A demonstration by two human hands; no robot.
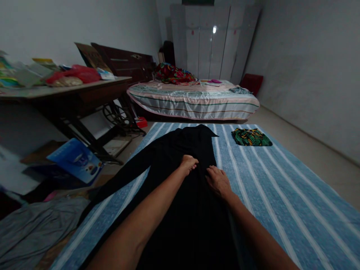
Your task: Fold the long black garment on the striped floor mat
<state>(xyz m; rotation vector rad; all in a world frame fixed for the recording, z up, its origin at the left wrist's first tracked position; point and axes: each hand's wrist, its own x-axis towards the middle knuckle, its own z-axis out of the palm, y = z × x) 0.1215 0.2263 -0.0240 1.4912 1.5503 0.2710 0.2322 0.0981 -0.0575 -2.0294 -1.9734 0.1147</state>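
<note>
A long black garment with a collar and a sleeve (182,140) lies spread on a blue and white striped sheet (253,180). One long sleeve stretches to the lower left, over the sheet's edge. My left hand (189,164) is closed in a pinch on the cloth near the garment's middle. To its right, my right hand (218,180) lies on the garment's right edge with bent fingers; whether it grips any cloth is hard to see. A folded green, black and yellow patterned cloth (251,137) rests apart at the far right of the sheet.
Along the left stands a sewing-machine table (112,81) with red bags (81,73) on top. Below it are a blue box (75,159) and a grey cloth (42,228). A bed (194,101) and a wardrobe (206,45) stand at the back, with a red object (251,83) by the right wall.
</note>
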